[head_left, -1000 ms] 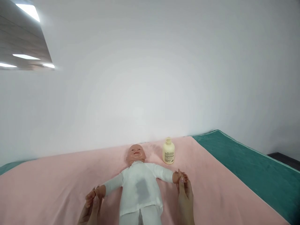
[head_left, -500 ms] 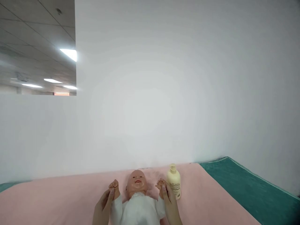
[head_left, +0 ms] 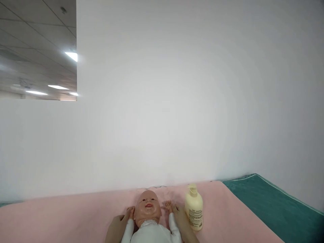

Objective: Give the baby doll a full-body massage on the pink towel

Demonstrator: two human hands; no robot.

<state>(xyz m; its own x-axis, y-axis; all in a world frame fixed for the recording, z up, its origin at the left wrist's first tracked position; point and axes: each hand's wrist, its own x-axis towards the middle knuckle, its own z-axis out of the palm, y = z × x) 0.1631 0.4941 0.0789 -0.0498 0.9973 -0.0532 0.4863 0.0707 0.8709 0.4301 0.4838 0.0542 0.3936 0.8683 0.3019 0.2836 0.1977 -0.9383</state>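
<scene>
A baby doll [head_left: 149, 206] in a white top lies face up on a pink cloth [head_left: 71, 216], its arms raised beside its head. My left hand [head_left: 118, 225] has its fingers closed round the doll's hand and wrist on the left. On the right, my right hand [head_left: 182, 221] is closed at the doll's other wrist, with that small hand showing past my fingertips. A pale yellow pump bottle [head_left: 194, 207] stands upright just right of my right hand. The doll's lower body is out of view.
Green material [head_left: 275, 206] lies beneath the pink cloth and shows at the right. Behind the surface rises a white wall [head_left: 162, 101]. Ceiling lights show through an opening at the upper left.
Both of my hands have brought the doll's hands down and closer to its head. The view has shifted, so the doll and bottle appear lower.
</scene>
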